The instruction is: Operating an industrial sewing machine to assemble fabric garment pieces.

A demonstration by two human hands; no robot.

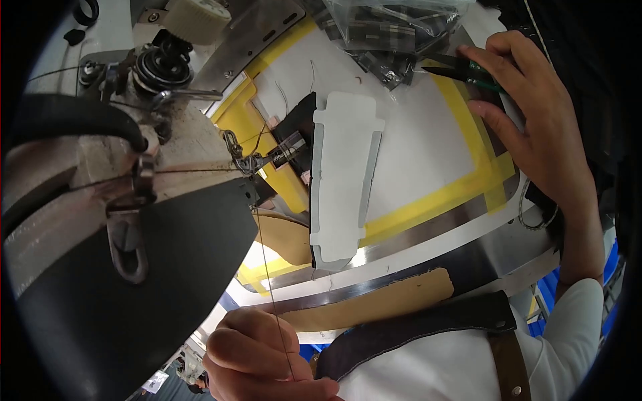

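My left hand (pixel 257 351) is closed at the bottom, pinching a dark thread (pixel 266 257) that runs down taut from the sewing machine's needle area. At the upper right, my right hand (pixel 538 107) is around small thread snips (pixel 461 72) with dark blades and green on the handles; the blades point left. Between the hands lies a long pale panel (pixel 348 174) with grey edges and notched sides. A black piece (pixel 299 123) shows along its left side, beside the presser foot (pixel 289 150). Loose thread ends stick up near the panel's top.
The sewing machine (pixel 100 154) fills the left, with a dark cover (pixel 127 287) hanging from it. Yellow tape (pixel 435 200) borders the white work surface. A clear plastic bag (pixel 394 30) of dark parts sits at the back. Tan strips (pixel 374 304) lie near the front edge.
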